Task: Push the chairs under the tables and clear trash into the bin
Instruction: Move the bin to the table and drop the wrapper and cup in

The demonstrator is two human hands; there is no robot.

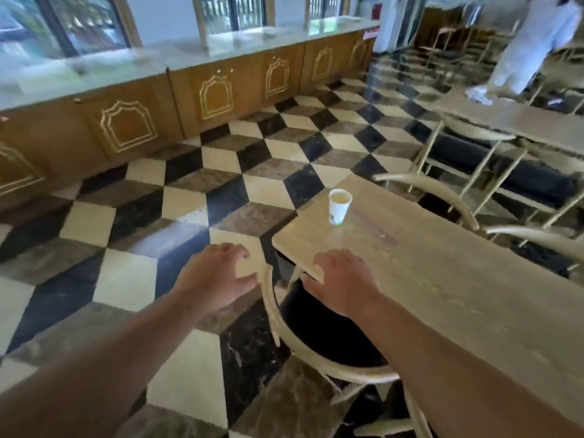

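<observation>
A pale wooden chair point(275, 314) with a curved back rail and a dark seat stands partly under the near corner of a light wooden table point(442, 279). My left hand point(218, 279) hovers just left of the rail's tip, fingers spread, holding nothing. Over the table's corner, above the chair seat, my right hand point(341, 286) is spread as well, with its fingertips by the table edge. A white paper cup point(338, 206) stands upright near the table's far corner, beyond both hands.
More pale chairs point(442, 197) stand along the table's far side, and a second table point(518, 118) lies beyond. Wooden cabinets point(218, 93) line the wall on the left. A person in white point(534, 49) walks at the back right. Checkered floor stretches to the left.
</observation>
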